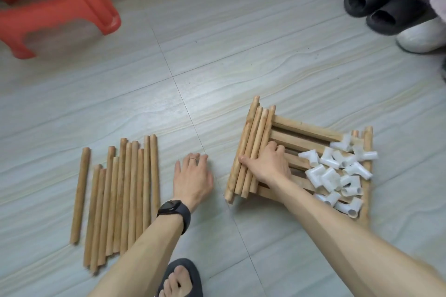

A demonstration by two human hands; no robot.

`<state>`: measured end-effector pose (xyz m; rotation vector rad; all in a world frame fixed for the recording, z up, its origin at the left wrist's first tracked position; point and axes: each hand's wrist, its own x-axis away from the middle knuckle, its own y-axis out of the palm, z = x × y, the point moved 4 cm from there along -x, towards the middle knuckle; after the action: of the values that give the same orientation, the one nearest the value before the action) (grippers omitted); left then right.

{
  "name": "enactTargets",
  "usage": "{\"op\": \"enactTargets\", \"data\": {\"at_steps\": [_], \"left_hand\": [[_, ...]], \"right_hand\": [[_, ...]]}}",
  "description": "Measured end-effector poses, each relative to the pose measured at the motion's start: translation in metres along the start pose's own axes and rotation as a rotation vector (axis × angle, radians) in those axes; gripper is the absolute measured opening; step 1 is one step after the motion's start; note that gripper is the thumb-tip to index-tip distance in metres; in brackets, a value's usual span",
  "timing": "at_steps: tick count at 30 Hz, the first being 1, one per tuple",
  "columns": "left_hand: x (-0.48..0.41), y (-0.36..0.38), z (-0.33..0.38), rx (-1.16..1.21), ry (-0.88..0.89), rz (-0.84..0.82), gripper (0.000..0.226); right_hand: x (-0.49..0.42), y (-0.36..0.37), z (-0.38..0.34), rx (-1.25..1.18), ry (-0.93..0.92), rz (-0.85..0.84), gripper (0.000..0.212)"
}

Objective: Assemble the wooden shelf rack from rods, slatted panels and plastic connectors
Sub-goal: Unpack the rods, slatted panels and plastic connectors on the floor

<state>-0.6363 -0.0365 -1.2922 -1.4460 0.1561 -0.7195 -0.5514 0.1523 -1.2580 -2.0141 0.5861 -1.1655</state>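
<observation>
Tile floor; panel under connectors, rods

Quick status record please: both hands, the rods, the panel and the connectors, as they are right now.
left hand: open, palm down at the floor, just right of the loose rods
right hand: grips the rod bundle
loose rods: side by side on the floor, one set apart at far left
rod bundle: lying across the slatted panel's left end
slatted panel: flat on the floor
connectors: white pile on the panel's right part
assembly: nothing joined yet
</observation>
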Motion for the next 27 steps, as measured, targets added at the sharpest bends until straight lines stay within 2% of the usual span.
{"op": "enactTargets", "data": {"at_steps": [2, 5, 10, 16, 19, 22, 25, 27], "left_hand": [[-0.001, -0.004, 0.028, 0.249, 0.112, 0.043, 0.048], [0.004, -0.004, 0.060, 0.298, 0.260, 0.007, 0.052], [0.006, -0.001, 0.060, 0.319, 0.178, -0.127, 0.055], [-0.005, -0.005, 0.054, 0.280, 0.159, -0.217, 0.055], [-0.009, -0.009, 0.049, 0.491, 0.112, -0.249, 0.049], [-0.014, -0.025, 0.049, 0.814, -0.019, -0.169, 0.053], [-0.026, -0.046, 0.057, 1.079, -0.093, -0.198, 0.065], [-0.033, -0.057, 0.065, 1.196, -0.080, -0.235, 0.058]], "right_hand": [[-0.004, -0.002, 0.003, -0.013, 0.000, -0.013, 0.086], [-0.006, -0.008, 0.003, 0.013, 0.008, 0.022, 0.080], [0.001, -0.004, -0.003, -0.032, -0.047, 0.087, 0.061], [-0.006, 0.003, 0.013, -0.326, -0.021, -0.041, 0.056], [-0.005, 0.005, 0.019, -0.430, -0.039, -0.047, 0.050], [0.001, -0.002, 0.023, -0.487, -0.083, -0.054, 0.037], [0.018, -0.005, 0.011, -0.428, -0.260, -0.155, 0.030], [0.030, -0.004, -0.001, -0.342, -0.359, -0.211, 0.026]]}}
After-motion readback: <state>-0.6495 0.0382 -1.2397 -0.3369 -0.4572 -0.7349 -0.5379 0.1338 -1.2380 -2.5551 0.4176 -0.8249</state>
